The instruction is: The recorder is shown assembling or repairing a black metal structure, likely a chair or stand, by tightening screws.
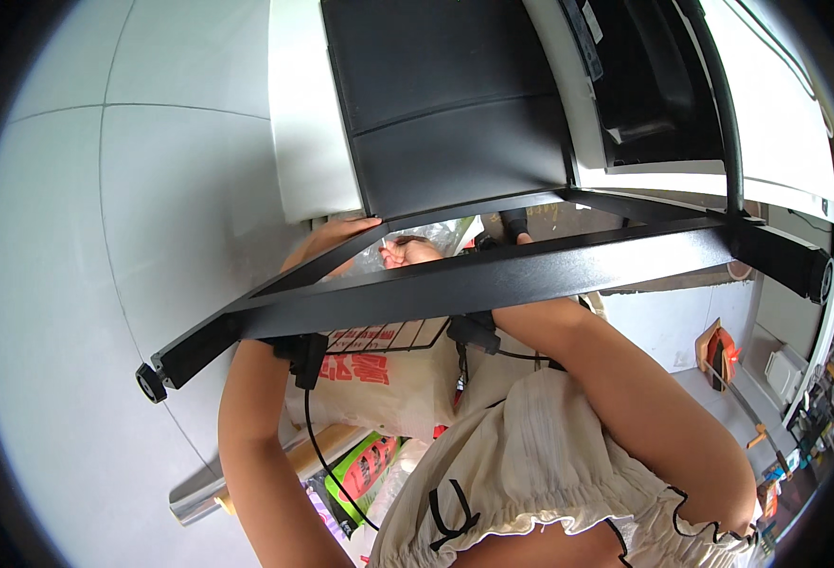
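A black metal frame (493, 275) with crossbars and round end feet spans the view in front of me, against a black padded panel (455, 151). My left hand (337, 237) reaches behind the frame's left bar, its fingers on the corner where the bar meets the panel; the bar hides part of it. My right hand (409, 251) shows through the frame's opening with fingers curled in, close to clear crinkled plastic (441, 234). What the right fingers hold, if anything, is too small to make out. The long front bar crosses over both forearms.
Below the frame lie a wire rack (389, 335), a cream bag with red print (370, 388), a green packet (365, 478) and a roll (209, 497). Cables hang from black wrist devices. White furniture (786, 95) stands right; an orange-red object (718, 353) and a stick lie beyond.
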{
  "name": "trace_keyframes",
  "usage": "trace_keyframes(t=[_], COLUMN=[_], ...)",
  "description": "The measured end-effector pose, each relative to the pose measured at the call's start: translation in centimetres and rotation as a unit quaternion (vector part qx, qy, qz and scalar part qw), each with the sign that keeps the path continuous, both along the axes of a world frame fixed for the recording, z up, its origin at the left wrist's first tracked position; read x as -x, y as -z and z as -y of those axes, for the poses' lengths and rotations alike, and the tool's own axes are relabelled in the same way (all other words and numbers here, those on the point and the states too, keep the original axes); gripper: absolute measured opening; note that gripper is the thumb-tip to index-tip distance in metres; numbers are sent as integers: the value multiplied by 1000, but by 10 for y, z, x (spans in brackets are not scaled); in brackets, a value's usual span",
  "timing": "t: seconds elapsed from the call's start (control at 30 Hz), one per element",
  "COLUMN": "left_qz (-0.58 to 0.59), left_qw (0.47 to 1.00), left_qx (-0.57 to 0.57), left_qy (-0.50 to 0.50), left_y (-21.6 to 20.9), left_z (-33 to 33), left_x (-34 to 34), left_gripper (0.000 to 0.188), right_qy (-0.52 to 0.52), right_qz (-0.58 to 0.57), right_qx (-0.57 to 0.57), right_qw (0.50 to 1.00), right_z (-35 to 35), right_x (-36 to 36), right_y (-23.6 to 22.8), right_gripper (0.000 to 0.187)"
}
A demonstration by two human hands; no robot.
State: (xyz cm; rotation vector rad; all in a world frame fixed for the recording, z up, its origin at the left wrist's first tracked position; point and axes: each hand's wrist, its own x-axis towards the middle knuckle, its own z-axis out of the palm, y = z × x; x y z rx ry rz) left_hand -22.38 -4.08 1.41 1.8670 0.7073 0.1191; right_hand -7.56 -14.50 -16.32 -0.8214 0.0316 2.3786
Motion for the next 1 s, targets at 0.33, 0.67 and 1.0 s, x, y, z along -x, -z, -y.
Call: trace_keyframes(t=[0.33,0.67,1.0], left_qz=[13,-62,-323], left_qw=[999,997,931], left_qx=[-24,-36,-153], left_qy=[17,0,-80], left_y=[1,-17,-85], left_z=[5,9,43], left_x=[5,-10,-5], left_gripper=[48,46,34], right_qy=[47,127,44], right_qz=[-17,-77,115], right_qx=[-38,67,38], right_qw=[998,987,992], right_z=[9,-6,-31], right_x=[-6,-23,-10], right_y=[-44,-35,-77], right_gripper=[22,10,8])
